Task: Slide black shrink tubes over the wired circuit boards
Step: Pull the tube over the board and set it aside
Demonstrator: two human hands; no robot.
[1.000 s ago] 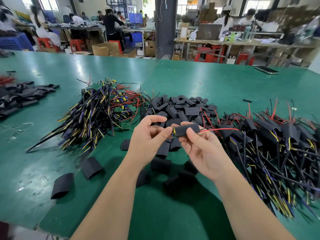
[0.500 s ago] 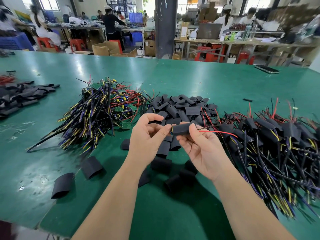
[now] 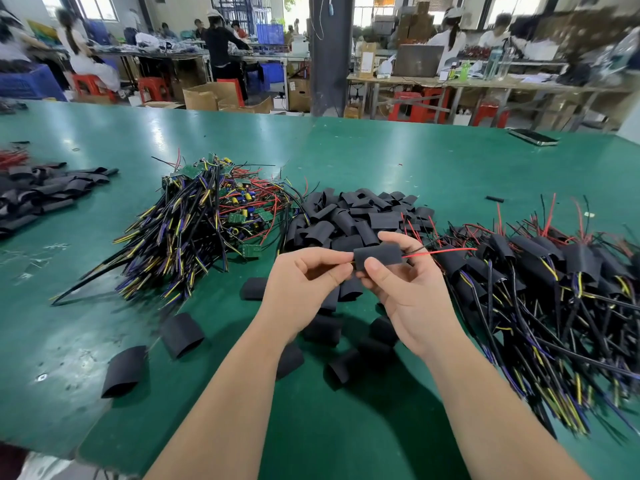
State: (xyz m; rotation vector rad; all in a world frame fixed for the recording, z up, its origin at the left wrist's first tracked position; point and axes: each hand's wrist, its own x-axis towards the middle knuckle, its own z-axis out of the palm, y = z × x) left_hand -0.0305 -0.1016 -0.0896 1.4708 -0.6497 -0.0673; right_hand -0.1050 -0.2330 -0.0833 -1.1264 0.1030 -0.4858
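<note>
Above the green table [image 3: 346,154] my right hand [image 3: 408,292] holds a black shrink tube [image 3: 377,256] between thumb and fingers. A wired circuit board sits inside the tube, hidden; its red and black wires [image 3: 440,251] stick out to the right. My left hand [image 3: 301,285] pinches the wires at the tube's left end. A heap of bare wired boards [image 3: 204,216] lies to the left. Loose black tubes [image 3: 349,216] are piled behind my hands. Tubed boards [image 3: 561,282] are stacked on the right.
Stray tubes [image 3: 181,334] lie on the table near my forearms. Another pile of black tubes [image 3: 41,192] sits at the far left. A phone [image 3: 533,136] lies at the far right edge. People work at other benches behind the table.
The tube has shifted slightly to the right in my hands, and the red wire now points straight out to the right. Both hands keep their hold.
</note>
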